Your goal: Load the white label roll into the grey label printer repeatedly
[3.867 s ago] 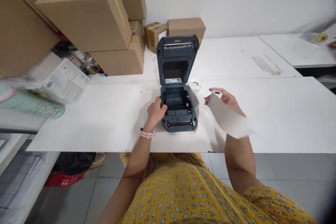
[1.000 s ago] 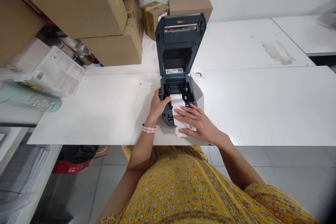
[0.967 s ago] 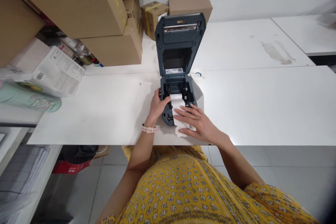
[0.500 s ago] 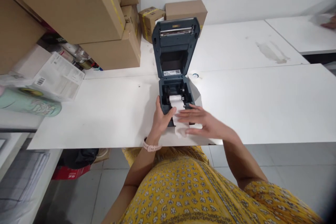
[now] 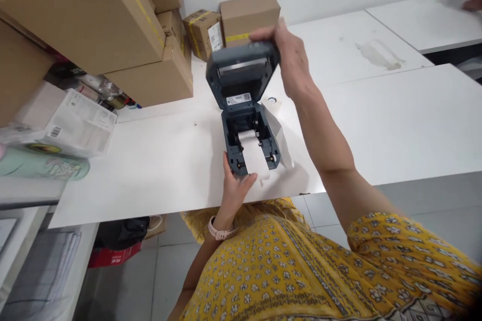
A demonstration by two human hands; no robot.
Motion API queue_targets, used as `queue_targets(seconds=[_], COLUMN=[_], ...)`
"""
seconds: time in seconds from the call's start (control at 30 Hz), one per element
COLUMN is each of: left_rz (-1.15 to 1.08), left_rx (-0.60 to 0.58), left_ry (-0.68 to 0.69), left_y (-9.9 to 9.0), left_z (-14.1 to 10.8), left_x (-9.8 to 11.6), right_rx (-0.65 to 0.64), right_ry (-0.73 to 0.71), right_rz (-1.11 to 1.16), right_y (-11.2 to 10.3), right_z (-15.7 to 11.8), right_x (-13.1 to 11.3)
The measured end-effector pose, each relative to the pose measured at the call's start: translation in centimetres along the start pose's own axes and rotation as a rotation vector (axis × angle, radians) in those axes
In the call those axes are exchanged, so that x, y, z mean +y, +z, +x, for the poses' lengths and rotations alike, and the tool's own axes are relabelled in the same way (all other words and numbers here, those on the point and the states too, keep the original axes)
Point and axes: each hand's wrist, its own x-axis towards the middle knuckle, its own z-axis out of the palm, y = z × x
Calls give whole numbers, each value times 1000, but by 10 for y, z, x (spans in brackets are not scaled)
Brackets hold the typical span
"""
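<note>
A dark grey label printer (image 5: 230, 158) stands on the white table, its lid (image 5: 244, 54) tilted partway down over the body. White label paper (image 5: 254, 153) runs from the inside of the body out over its front edge. My left hand (image 5: 234, 188) holds the printer's front left corner, with the thumb on the end of the paper. At the top edge of the lid is my right hand (image 5: 291, 57), its fingers wrapped over the rim. A label with a code is stuck inside, near the hinge.
Cardboard boxes (image 5: 131, 25) are stacked at the back left, and two smaller ones stand behind the printer. A green bottle (image 5: 48, 160) lies at the left beside a white package (image 5: 79, 120). Crumpled white paper (image 5: 280, 140) lies right of the printer. Another person's hand (image 5: 473, 0) shows far right.
My right hand has moved from the paper up to the lid and holds it. The lid has tilted forward and down. My left thumb has shifted to the paper's front end.
</note>
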Motion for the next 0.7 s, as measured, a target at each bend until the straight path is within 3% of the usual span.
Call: queue_targets(seconds=[0.17,0.3,0.5,0.63,0.7], left_rz=[-25,-58,-111,-70,-38], left_rx=[-26,-78,-66,234,241], left_ry=[26,63,120,47,-12], left_y=[-5,-12,-21,-27,-26], left_z=[-3,-3,-3,-17,-25], left_x=[-4,-10,-19,-16,-10], right_rx=[-65,-151,42,111,130], right_ry=[-122,-138,-154,-177,-162], right_rz=[-82,-277,-252,-212,-186], right_y=[-9,7,39,49,51], right_z=[-132,-194,-218,-218,-218], right_x=[-25,-11,9,13,12])
